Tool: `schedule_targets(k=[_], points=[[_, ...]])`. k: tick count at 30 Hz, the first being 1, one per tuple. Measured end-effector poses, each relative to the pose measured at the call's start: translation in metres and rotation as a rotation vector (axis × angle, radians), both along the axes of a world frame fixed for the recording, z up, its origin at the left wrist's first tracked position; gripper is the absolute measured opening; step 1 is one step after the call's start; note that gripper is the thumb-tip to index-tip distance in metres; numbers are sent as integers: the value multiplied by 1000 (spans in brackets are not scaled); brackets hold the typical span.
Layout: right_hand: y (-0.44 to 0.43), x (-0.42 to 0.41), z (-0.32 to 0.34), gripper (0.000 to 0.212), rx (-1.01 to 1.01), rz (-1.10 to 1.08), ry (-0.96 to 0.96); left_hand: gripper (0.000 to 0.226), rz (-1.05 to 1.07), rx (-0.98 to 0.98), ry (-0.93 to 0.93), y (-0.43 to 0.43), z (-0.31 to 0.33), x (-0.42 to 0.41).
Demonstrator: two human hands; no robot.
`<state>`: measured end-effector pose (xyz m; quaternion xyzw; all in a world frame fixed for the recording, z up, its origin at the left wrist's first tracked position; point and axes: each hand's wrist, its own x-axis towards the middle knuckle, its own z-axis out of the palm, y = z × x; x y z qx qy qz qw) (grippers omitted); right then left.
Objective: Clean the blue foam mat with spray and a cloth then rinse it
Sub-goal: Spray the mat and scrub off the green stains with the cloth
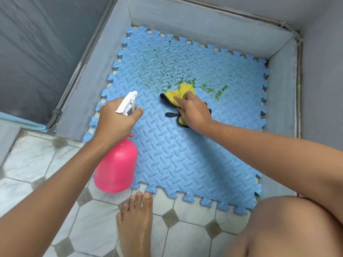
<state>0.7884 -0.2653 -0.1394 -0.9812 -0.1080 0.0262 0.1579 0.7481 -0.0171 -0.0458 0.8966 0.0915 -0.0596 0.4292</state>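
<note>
The blue foam mat [185,154], made of interlocking tiles, lies on the floor in a grey walled corner. Its far half is wet with droplets and green smears [167,71]. My left hand [115,119] grips the neck of a pink spray bottle [117,167] with a white trigger head, held over the mat's left edge, nozzle pointing away. My right hand [194,112] presses a yellow cloth with black trim [178,95] onto the middle of the mat, at the near edge of the green smears.
Low grey walls [204,25] enclose the mat on the left, far and right sides. White marble-look floor tiles [27,160] lie at the near left. My bare foot [135,219] rests at the mat's near edge, and my knee [287,229] is at the lower right.
</note>
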Motion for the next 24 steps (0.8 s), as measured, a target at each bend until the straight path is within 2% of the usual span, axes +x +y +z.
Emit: schedule_targets(k=[4, 5, 6, 10, 16, 19, 24], points=[[11, -62, -5, 42, 20, 513, -29, 36, -76, 53, -24, -22, -6, 4], [4, -67, -6, 44, 1, 561, -6, 42, -100, 66, -13, -29, -7, 5], [-7, -67, -5, 46, -9, 521, 4, 45, -130, 64, 3, -36, -8, 5], [-65, -59, 0, 46, -51, 104, -9, 48, -185, 60, 89, -48, -8, 6], [-123, -57, 8, 44, -126, -227, 76, 51, -180, 82, 65, -52, -8, 23], [-127, -58, 7, 44, -129, -265, 83, 53, -226, 86, 51, -56, -9, 34], [-127, -50, 6, 43, -124, -217, 115, 57, -93, 54, -12, -55, -3, 58]])
